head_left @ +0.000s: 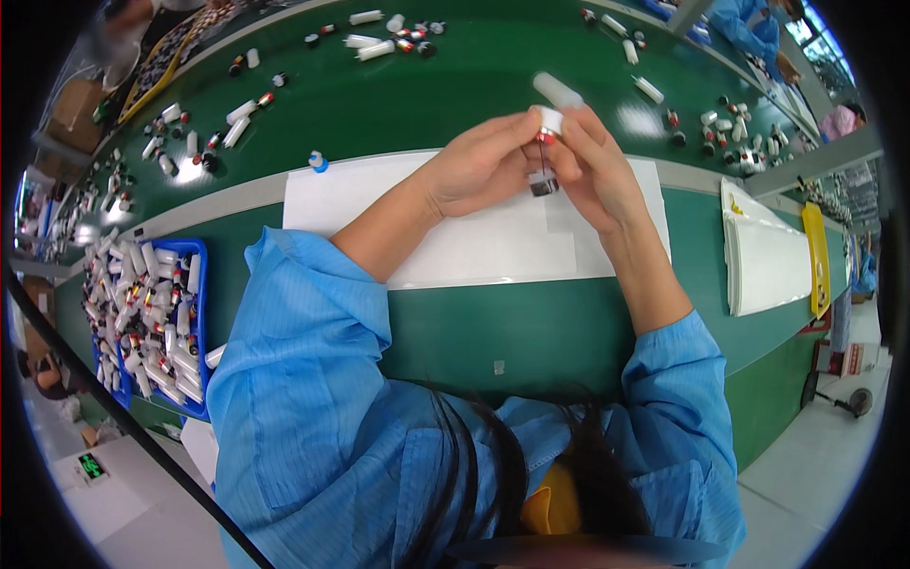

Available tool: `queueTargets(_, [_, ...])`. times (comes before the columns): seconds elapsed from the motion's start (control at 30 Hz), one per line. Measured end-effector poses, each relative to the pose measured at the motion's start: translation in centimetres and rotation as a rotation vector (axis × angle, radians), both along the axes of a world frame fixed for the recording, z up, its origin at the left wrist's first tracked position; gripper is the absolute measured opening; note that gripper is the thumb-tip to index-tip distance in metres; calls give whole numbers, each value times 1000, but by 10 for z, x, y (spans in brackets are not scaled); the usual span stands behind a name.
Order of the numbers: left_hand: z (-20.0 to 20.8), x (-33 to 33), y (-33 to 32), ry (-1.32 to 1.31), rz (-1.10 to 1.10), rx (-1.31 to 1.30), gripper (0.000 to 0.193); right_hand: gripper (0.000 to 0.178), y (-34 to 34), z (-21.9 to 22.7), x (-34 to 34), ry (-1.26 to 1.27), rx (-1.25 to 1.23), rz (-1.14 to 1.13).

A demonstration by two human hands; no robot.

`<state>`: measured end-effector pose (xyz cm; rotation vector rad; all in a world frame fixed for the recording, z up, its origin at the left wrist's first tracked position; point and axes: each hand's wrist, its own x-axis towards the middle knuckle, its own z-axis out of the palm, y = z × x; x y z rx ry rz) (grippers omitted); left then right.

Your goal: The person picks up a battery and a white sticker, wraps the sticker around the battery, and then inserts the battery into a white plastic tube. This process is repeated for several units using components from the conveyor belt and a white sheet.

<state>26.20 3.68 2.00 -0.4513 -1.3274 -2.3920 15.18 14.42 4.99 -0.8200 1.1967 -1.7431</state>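
Observation:
Over the white sheet, both my hands are raised close together. Thumb and fingers of my left hand are closed on a small white cap-like part with a red ring under it. My right hand pinches the same part from the other side. Below the ring hangs a small dark and silver block, joined to it by thin dark strands that look like wires. A blurred white tube shows just beyond my right fingertips; whether they touch it I cannot tell.
At my left, a blue tray is heaped with white tubes with red and black ends. A small blue-and-white bottle stands past the sheet. Similar tubes lie scattered on the green belt. White sheets are stacked at right.

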Motion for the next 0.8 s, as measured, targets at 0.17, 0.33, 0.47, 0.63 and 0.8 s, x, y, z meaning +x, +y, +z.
queueTargets(0.17, [18, 15, 3, -161, -181, -3, 47, 49, 5, 10, 8, 61, -57, 102])
queueTargets(0.33, [-1, 2, -24, -493, 367, -821, 49, 54, 1, 12, -13, 526, -13, -65])
queueTargets(0.47, [2, -7, -83, -382, 1171, -1634, 21, 63, 2, 30, -76, 766, 236, -230])
queueTargets(0.63, [-17, -15, -184, -577, 1398, -2082, 20, 64, 6, 5, -119, 1208, 429, -522])
queueTargets(0.8, [4, -31, -171, -873, 1129, -1981, 20, 52, 25, -11, -100, 1307, 293, -668])
